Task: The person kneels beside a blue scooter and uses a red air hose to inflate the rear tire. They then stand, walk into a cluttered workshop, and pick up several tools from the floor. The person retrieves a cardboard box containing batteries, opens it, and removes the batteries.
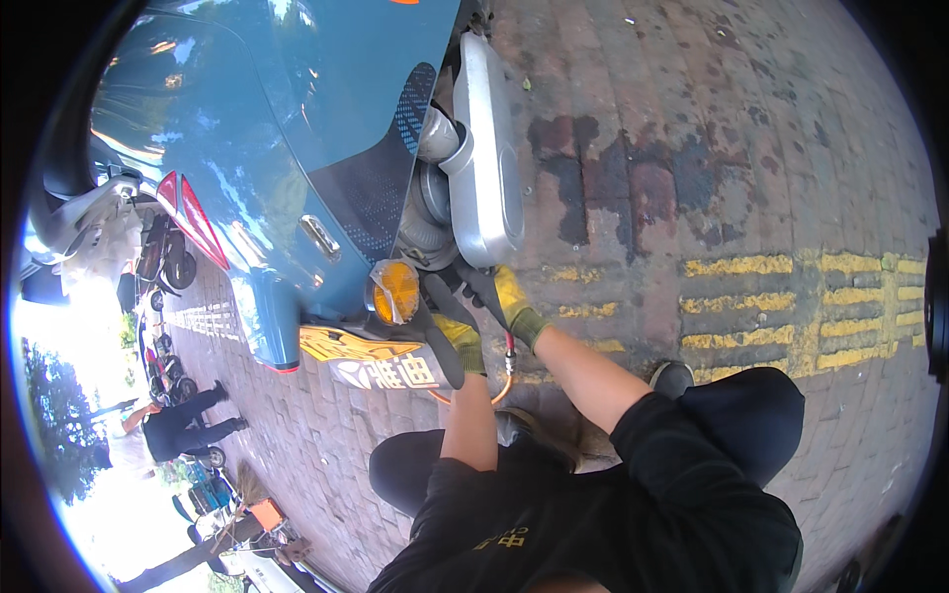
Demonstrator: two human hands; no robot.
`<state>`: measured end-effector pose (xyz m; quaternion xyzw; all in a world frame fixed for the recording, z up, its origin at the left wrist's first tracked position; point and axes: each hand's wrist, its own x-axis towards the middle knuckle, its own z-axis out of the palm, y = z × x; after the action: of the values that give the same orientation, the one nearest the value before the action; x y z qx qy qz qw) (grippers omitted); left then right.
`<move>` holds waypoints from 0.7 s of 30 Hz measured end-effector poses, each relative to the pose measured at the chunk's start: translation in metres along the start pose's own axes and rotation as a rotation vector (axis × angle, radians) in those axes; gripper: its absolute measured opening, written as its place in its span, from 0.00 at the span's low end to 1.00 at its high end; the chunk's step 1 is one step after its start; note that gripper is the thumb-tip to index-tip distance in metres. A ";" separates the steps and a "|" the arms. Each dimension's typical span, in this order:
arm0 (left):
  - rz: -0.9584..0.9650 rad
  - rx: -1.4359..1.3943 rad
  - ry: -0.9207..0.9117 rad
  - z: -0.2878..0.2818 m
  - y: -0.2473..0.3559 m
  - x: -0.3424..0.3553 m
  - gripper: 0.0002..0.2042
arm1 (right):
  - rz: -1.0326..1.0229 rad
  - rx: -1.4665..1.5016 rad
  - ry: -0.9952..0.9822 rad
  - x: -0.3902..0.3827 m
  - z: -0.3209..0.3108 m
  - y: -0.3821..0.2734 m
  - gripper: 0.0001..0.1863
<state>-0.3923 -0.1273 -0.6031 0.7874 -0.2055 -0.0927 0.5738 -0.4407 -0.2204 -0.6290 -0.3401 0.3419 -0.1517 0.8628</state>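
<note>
My left hand point(450, 321), in a yellow-and-black glove, reaches under the rear of a blue scooter point(257, 119), beside the round amber reflector point(393, 293) and the rear plate assembly point(361, 344); its fingers are mostly hidden. My right hand point(497, 295), in a matching glove, has curled dark fingers at the lower end of the silver side casing point(484, 148), near the mostly hidden wheel; what they hold is unclear. An orange hose point(504, 385) with a red-and-metal fitting point(510, 348) hangs below my right hand and loops behind my left wrist.
Brick paving point(672, 158) with worn yellow stripes point(736, 264) lies to my right. My bent knees are below. At the far left another person point(183, 425) in dark trousers is near parked two-wheelers point(170, 265), with more vehicles and an orange box point(267, 514) lower down.
</note>
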 end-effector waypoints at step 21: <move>0.576 0.833 0.078 -0.037 -0.025 0.010 0.22 | -0.386 -1.353 -0.239 0.033 0.001 0.003 0.17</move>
<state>-0.3641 -0.0933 -0.6139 0.8636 -0.4123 0.1888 0.2204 -0.4160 -0.2339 -0.6471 -0.8696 0.1976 -0.0181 0.4521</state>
